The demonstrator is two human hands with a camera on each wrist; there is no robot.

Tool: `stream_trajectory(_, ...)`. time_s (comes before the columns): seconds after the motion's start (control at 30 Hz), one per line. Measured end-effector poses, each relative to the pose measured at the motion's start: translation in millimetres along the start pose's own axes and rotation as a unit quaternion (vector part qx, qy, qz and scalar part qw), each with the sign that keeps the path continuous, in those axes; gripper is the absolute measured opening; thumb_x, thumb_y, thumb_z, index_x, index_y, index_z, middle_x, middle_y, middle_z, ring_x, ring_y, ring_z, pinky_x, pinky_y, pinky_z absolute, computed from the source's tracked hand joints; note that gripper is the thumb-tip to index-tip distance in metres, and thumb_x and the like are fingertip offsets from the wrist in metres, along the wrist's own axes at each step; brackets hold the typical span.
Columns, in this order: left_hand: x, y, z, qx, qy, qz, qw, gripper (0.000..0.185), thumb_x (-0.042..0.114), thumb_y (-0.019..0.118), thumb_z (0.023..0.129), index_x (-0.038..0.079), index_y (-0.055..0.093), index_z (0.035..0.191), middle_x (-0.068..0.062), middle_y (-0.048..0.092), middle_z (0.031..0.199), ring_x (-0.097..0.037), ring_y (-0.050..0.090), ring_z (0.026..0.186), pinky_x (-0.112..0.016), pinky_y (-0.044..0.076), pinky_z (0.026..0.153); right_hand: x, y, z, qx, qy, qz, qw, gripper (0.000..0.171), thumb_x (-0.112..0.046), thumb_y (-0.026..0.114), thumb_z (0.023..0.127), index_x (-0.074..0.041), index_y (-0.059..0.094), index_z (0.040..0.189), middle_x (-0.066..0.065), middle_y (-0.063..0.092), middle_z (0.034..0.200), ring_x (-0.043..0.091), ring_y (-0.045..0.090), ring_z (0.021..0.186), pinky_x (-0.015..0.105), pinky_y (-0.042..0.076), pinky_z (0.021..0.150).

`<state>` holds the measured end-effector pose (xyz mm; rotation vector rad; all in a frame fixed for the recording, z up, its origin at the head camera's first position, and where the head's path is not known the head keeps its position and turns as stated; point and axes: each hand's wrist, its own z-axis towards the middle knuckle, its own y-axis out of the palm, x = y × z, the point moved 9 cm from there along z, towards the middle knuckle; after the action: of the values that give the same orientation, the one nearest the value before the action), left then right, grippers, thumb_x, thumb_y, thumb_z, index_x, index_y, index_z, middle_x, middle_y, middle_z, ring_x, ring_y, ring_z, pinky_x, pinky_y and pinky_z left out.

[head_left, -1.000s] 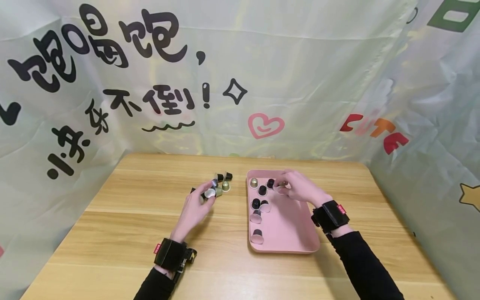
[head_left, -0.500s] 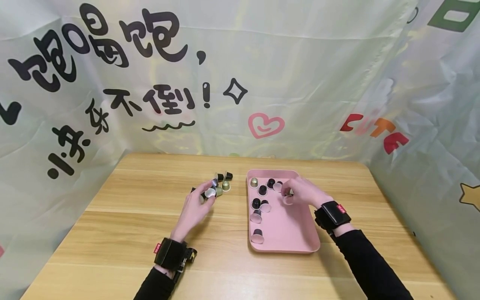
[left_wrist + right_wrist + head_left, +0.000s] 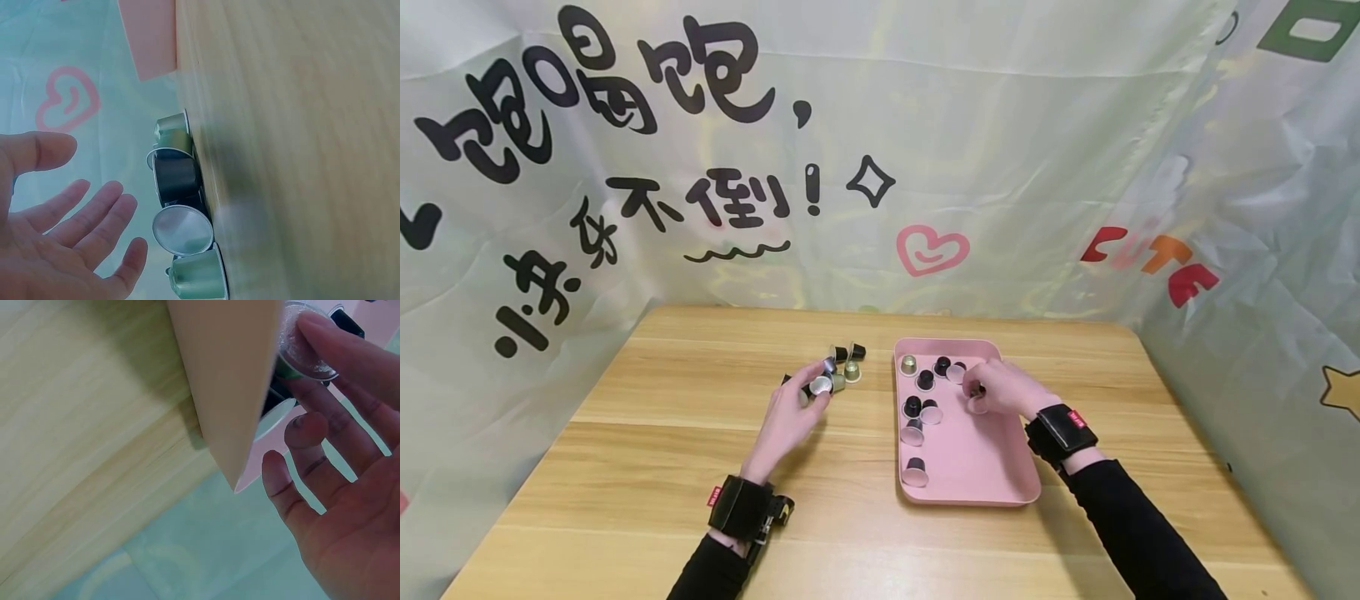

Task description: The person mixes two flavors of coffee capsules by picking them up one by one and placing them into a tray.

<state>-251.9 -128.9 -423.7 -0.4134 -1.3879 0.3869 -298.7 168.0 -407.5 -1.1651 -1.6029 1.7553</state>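
In the right wrist view my right hand [image 3: 350,444] pinches a coffee capsule [image 3: 294,347], thumb on its foil lid and fingers at its green side. The head view has this right hand [image 3: 1006,390] over the pink tray [image 3: 977,475], where several capsules, mostly black, lie along the left and far parts. One gold capsule [image 3: 908,365] stands in the far left corner. My left hand [image 3: 75,225] is held with loose, spread fingers beside a pile of capsules on the table. That pile includes a green capsule [image 3: 199,275], a foil-lidded one [image 3: 183,230] and a black one [image 3: 178,178].
The pink tray's raised wall [image 3: 225,381] stands on the wooden table [image 3: 647,467]. Behind the table hangs a printed cloth [image 3: 1037,167]. Black capsules [image 3: 857,352] at the far end of the pile lie left of the tray.
My right hand has shifted slightly right and nearer within the tray, uncovering a foil-lidded capsule beside the black ones, and stays low with its capsule. The left hand has stayed in place.
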Motion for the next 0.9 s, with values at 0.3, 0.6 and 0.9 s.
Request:
stream_trajectory(0.3, 1.0, 0.1, 0.2, -0.001, 0.006, -0.001, 1.0, 0.056, 0.01, 0.065, 0.092, 0.005, 0.049, 0.145, -0.022, 0.053, 0.148, -0.04, 0.05, 0.138, -0.063, 0.034, 0.117, -1, 1, -1, 0.003, -0.005, -0.004, 1.0, 0.013, -0.002, 0.079, 0.077, -0.009, 0.07, 0.083, 0.0, 0.066, 0.081, 0.01, 0.053, 0.07, 0.025, 0.045, 0.065)
stream_trajectory(0.6, 1.8, 0.4, -0.5, -0.002, 0.007, 0.005, 1.0, 0.056, 0.011, 0.065, 0.093, 0.005, 0.049, 0.146, -0.022, 0.053, 0.148, -0.041, 0.055, 0.131, -0.063, 0.037, 0.114, -1, -2, -7, 0.019, -0.013, 0.043, 0.999, 0.02, -0.007, 0.082, 0.08, -0.003, 0.075, 0.099, 0.008, 0.075, 0.094, 0.019, 0.065, 0.081, 0.03, 0.053, 0.075)
stream_trajectory(0.9, 0.7, 0.6, -0.4, -0.003, 0.004, 0.002, 1.0, 0.057, 0.012, 0.066, 0.092, 0.006, 0.049, 0.146, -0.021, 0.052, 0.149, -0.04, 0.049, 0.138, -0.064, 0.034, 0.117, 1, -17, -28, 0.044, 0.026, 0.137, 0.989, 0.029, -0.013, 0.08, 0.084, -0.001, 0.073, 0.11, 0.014, 0.074, 0.1, 0.018, 0.06, 0.073, 0.027, 0.049, 0.067)
